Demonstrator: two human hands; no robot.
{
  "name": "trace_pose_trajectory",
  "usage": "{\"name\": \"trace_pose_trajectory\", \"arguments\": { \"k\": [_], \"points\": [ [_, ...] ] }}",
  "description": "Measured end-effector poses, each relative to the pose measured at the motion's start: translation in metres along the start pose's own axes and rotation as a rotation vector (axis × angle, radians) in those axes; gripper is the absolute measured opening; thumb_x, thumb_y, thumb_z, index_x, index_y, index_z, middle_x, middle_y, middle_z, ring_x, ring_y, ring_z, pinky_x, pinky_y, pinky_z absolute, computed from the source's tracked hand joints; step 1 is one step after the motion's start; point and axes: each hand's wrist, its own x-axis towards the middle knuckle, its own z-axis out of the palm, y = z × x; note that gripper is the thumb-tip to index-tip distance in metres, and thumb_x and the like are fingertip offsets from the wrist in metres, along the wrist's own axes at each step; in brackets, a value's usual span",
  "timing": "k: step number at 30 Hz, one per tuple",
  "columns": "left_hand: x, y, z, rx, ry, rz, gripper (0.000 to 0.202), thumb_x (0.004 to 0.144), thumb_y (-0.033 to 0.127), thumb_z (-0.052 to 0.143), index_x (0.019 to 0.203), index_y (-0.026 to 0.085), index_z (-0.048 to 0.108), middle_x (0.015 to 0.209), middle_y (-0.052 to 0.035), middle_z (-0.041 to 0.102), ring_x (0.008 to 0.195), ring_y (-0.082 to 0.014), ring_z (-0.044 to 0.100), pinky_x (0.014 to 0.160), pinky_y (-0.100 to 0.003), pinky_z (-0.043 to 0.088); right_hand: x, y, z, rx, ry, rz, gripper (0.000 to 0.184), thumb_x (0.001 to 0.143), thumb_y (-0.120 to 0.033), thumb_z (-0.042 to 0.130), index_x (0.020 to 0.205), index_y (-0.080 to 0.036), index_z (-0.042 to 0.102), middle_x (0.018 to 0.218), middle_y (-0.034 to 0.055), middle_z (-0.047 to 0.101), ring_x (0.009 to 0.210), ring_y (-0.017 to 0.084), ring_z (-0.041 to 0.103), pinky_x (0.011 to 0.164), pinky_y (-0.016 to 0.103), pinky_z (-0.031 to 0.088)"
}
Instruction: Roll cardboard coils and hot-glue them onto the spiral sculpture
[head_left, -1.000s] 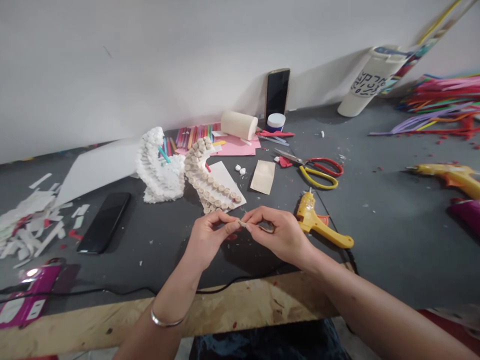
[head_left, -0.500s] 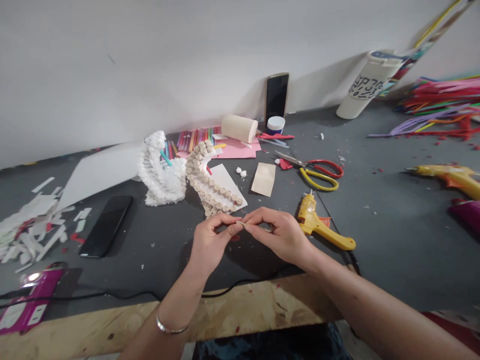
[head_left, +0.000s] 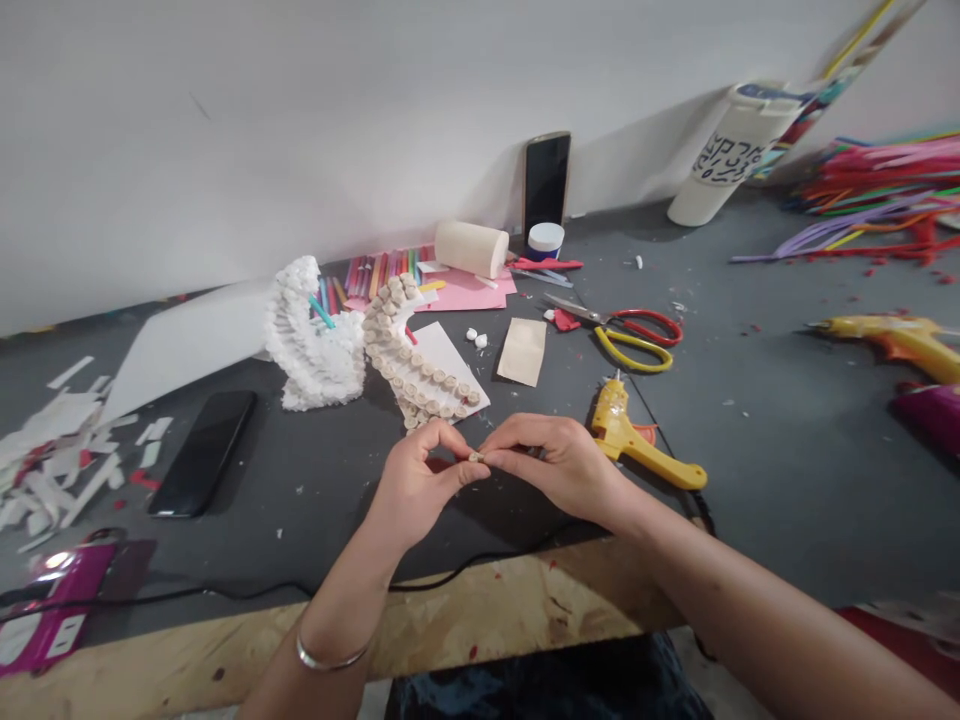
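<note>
Paper coil (head_left: 475, 457), small and tightly rolled, sits pinched between the fingertips of the left hand (head_left: 412, 490) and right hand (head_left: 559, 465), both closed on it above the dark tabletop (head_left: 322, 540). Beyond them, a curved row of similar coils (head_left: 427, 371) lies on white card (head_left: 446, 350), with a white frilled paper form (head_left: 311, 345) beside it. A yellow glue gun (head_left: 616, 425) rests near the right hand.

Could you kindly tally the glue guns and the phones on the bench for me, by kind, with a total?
Glue guns: 2 (yellow glue gun, orange-and-yellow glue gun)
Phones: 2 (flat phone, upright phone)
Total: 4
</note>
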Motion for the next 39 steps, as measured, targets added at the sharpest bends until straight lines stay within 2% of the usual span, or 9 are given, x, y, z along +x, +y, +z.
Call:
{"name": "trace_pose_trajectory", "arguments": {
  "k": [5,10,17,23,26,29,34,36,39],
  "points": [
    [0.000,-0.001,0.001,0.094,-0.049,0.025,0.032,0.068,0.034,0.081,0.065,0.018,0.053,0.065,0.0027,0.055,0.062,-0.0115,0.052,0.057,-0.022,0.042,0.001,0.003,-0.001,0.024,-0.052,0.028,0.014,0.087,-0.030,0.064,0.082,-0.023,0.075,0.081,0.0015,0.072,0.075,0.016,0.066,0.068,0.027,0.050],
    [-0.004,0.002,0.001,0.302,-0.063,0.078,0.031,0.073,0.032,0.078,0.066,0.019,0.050,0.066,0.0036,0.054,0.063,-0.0117,0.051,0.059,-0.022,0.041,0.003,0.006,-0.002,0.106,-0.122,0.140,0.011,0.082,-0.030,0.068,0.079,-0.022,0.075,0.078,-0.0013,0.073,0.071,0.014,0.065,0.065,0.024,0.048],
    [-0.009,0.005,0.004,0.565,0.001,0.153,0.028,0.076,0.031,0.074,0.068,0.020,0.050,0.069,0.0043,0.054,0.064,-0.0115,0.051,0.062,-0.024,0.041,0.006,0.008,-0.004,0.148,-0.167,0.277,0.018,0.081,-0.035,0.068,0.079,-0.018,0.074,0.070,-0.0010,0.069,0.060,0.010,0.056,0.056,0.022,0.042],
    [-0.008,0.002,0.008,0.252,0.033,0.204,0.021,0.080,0.032,0.073,0.096,0.022,0.064,0.088,-0.0004,0.063,0.078,-0.0133,0.062,0.066,-0.023,0.052,0.008,0.013,-0.006,0.356,-0.170,0.330,0.029,0.080,-0.045,0.070,0.077,-0.016,0.071,0.061,-0.0035,0.060,0.054,0.007,0.050,0.053,0.020,0.038],
    [-0.008,-0.001,0.011,0.140,0.030,0.265,0.011,0.083,0.031,0.070,0.088,0.021,0.067,0.085,-0.0012,0.065,0.076,-0.0123,0.063,0.065,-0.022,0.051,0.006,0.013,-0.005,0.386,-0.202,0.334,0.032,0.080,-0.048,0.069,0.072,-0.017,0.068,0.057,-0.0043,0.056,0.052,0.007,0.048,0.052,0.020,0.036],
    [-0.008,-0.003,0.010,0.146,0.040,0.333,0.010,0.083,0.028,0.070,0.081,0.019,0.066,0.081,-0.0012,0.065,0.073,-0.0116,0.062,0.062,-0.020,0.049,0.004,0.014,-0.007,0.326,-0.223,0.354,0.034,0.082,-0.050,0.067,0.073,-0.018,0.067,0.057,-0.0042,0.055,0.052,0.007,0.047,0.051,0.020,0.034],
    [-0.011,0.001,0.005,0.571,-0.039,0.468,0.006,0.089,0.019,0.061,0.085,0.018,0.065,0.080,-0.0010,0.065,0.074,-0.0119,0.062,0.065,-0.022,0.047,0.004,0.019,-0.010,0.153,-0.271,0.431,0.033,0.081,-0.051,0.066,0.076,-0.019,0.069,0.055,-0.0034,0.054,0.051,0.009,0.045,0.048,0.022,0.032],
    [-0.015,0.002,0.007,0.848,-0.087,0.516,0.012,0.092,0.016,0.055,0.083,0.017,0.064,0.079,-0.0016,0.064,0.073,-0.0138,0.062,0.057,-0.023,0.044,0.004,0.019,-0.008,0.105,-0.288,0.460,0.032,0.080,-0.050,0.066,0.075,-0.018,0.070,0.056,-0.0027,0.055,0.051,0.010,0.046,0.048,0.023,0.033],
    [-0.021,0.002,0.013,1.167,-0.092,0.489,0.022,0.091,0.007,0.048,0.075,0.017,0.060,0.073,-0.0020,0.059,0.064,-0.0157,0.057,0.043,-0.027,0.031,0.004,0.019,-0.003,0.016,-0.258,0.493,0.028,0.077,-0.046,0.068,0.072,-0.018,0.069,0.058,-0.0027,0.056,0.052,0.010,0.046,0.048,0.023,0.033]
  ]
}}
